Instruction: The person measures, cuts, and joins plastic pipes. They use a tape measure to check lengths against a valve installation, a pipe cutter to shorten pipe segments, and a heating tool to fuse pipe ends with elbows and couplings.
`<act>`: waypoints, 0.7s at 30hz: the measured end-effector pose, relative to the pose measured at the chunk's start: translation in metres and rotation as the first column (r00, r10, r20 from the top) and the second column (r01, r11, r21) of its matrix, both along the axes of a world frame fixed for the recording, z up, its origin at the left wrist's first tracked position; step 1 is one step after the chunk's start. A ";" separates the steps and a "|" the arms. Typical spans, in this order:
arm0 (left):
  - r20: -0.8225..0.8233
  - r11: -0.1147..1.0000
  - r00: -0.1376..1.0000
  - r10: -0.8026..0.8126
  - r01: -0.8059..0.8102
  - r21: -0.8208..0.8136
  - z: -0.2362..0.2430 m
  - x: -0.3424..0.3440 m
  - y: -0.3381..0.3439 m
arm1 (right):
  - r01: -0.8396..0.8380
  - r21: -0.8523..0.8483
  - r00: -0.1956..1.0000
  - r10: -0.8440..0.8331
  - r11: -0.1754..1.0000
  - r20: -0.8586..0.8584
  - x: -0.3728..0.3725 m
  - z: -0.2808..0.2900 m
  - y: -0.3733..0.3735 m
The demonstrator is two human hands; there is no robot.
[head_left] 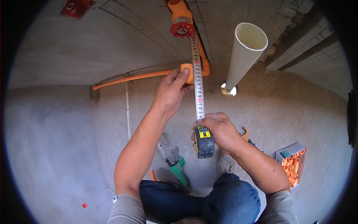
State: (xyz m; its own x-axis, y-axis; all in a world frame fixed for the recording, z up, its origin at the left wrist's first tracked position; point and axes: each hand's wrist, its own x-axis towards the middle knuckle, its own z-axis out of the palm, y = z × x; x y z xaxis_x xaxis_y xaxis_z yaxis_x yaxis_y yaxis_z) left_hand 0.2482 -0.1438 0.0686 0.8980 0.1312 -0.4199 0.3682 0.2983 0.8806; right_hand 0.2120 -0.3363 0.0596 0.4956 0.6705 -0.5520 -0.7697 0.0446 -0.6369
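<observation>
Tape measure (204,143) was held out before you, blade (197,78) reaching up to red valve wheel (182,29). Your right hand (220,131) was clamped on tape measure where blade came out. Your left hand (170,90) pinched orange fitting (190,72) just beside blade. Orange pipe (138,77) ran behind; white pipe (245,59) stood to right. Green tool (179,171) lay near your leg (167,198), box (291,150) of small orange fittings (292,168) farther right.

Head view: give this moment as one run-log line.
left hand: holds orange fitting beside tape blade | right hand: holds tape measure near blade mouth | tape blade: extended toward red valve wheel
</observation>
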 end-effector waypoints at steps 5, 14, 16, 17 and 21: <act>-0.014 0.999 1.000 -0.014 0.014 0.047 0.002 -0.008 -0.001 | 0.005 0.001 1.000 -0.005 1.000 -0.020 0.000 0.002 0.001; -0.035 0.998 0.998 -0.045 0.047 0.052 -0.002 -0.017 -0.001 | 0.011 -0.007 1.000 -0.011 1.000 -0.024 0.000 0.001 0.002; -0.031 0.997 0.998 -0.056 0.058 0.057 -0.002 -0.017 -0.001 | 0.013 -0.007 1.000 -0.013 1.000 -0.011 -0.001 0.001 0.002; -0.031 0.997 0.998 -0.056 0.058 0.058 -0.001 -0.018 -0.001 | 0.015 -0.008 1.000 -0.015 1.000 0.001 -0.001 0.001 0.003; -0.036 0.992 0.995 -0.089 0.092 0.089 -0.001 -0.023 0.000 | 0.017 -0.006 1.000 -0.017 1.000 -0.007 -0.002 -0.001 0.002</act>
